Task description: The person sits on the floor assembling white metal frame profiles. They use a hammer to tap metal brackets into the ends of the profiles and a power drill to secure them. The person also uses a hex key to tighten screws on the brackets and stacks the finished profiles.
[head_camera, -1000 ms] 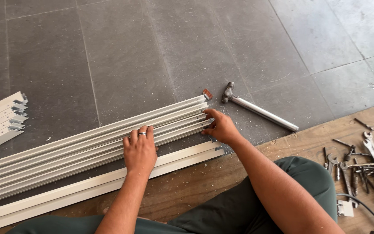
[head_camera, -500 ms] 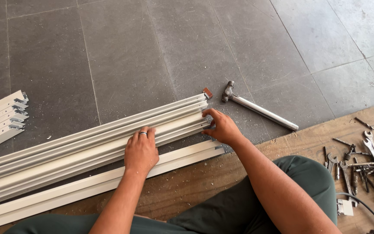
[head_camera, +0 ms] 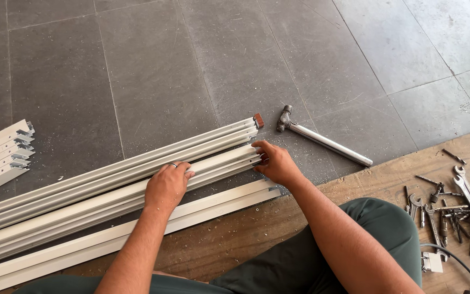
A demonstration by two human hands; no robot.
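Grey tile floor (head_camera: 153,71): hammer (head_camera: 322,140) beside rails (head_camera: 110,185)

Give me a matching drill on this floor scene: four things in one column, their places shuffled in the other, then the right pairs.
Things:
1. hammer
2. left hand
3. right hand
4. wrenches

Places:
A. flat on top of the white strips
B. on the wooden board, far right
C. on the grey tiles, beyond the strip ends
D. at the ends of the white strips

Pairs: 1-C, 2-A, 3-D, 4-B
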